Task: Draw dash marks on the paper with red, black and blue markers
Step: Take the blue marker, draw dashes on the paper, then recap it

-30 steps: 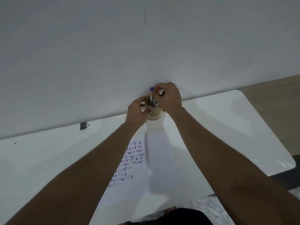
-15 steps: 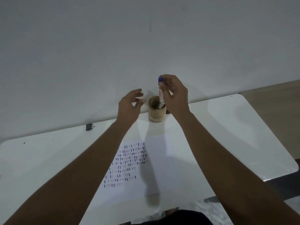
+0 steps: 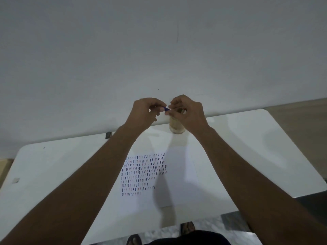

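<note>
Both hands are raised together above the far side of the white table (image 3: 247, 147). My right hand (image 3: 187, 112) grips a blue marker (image 3: 166, 109), whose blue cap pokes out to the left. My left hand (image 3: 146, 112) pinches that blue cap with its fingertips. Most of the marker's body is hidden in my right hand. Just behind and below my right hand stands a tan holder cup (image 3: 176, 125). A white paper (image 3: 177, 181) lies in the middle of the table, with rows of red, black and blue dash marks (image 3: 143, 174) on its left half.
A plain white wall rises right behind the table. A small dark object (image 3: 108, 134) sits at the table's far edge on the left. Wooden floor shows at the right, and my sandalled feet (image 3: 187, 228) show below the table's near edge.
My right hand lifted the blue marker out of the cup and brought it left. My left hand left the cup and closed on the marker's cap.
</note>
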